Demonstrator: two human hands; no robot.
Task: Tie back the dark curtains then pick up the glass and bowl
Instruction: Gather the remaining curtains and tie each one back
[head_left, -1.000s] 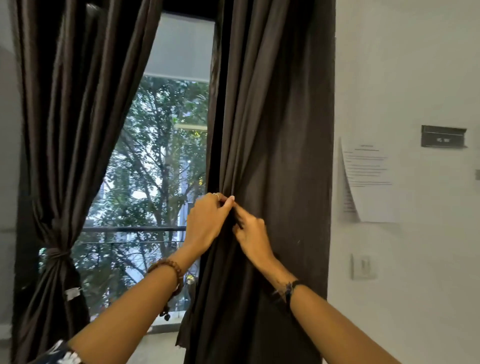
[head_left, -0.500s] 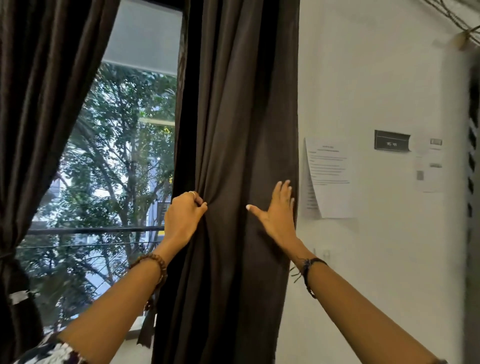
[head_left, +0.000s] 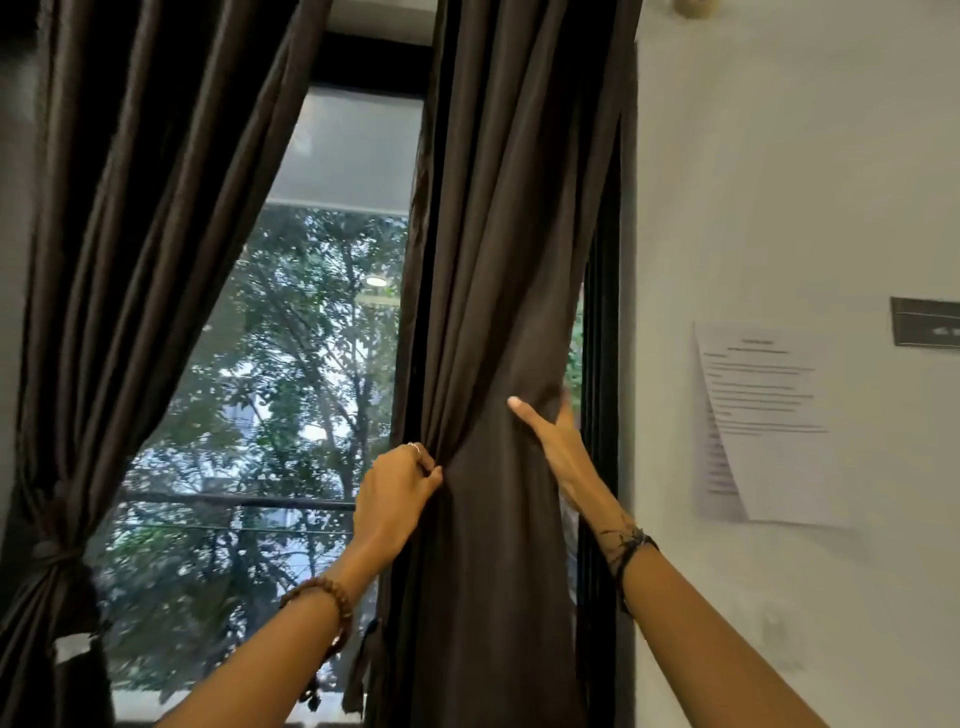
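Our left hand (head_left: 397, 496) pinches the inner folds of the right curtain (head_left: 511, 291), fingers curled into the cloth. Our right hand (head_left: 553, 441) cups its outer edge, thumb across the front, fingers wrapped behind. The left curtain (head_left: 130, 260) hangs tied back beside the window (head_left: 291, 364).

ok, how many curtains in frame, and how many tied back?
2. Left curtain is tied back low at the left edge. Right curtain hangs untied, gathered between left hand and right hand.

print on wall paper (head_left: 769, 415) too blurred.
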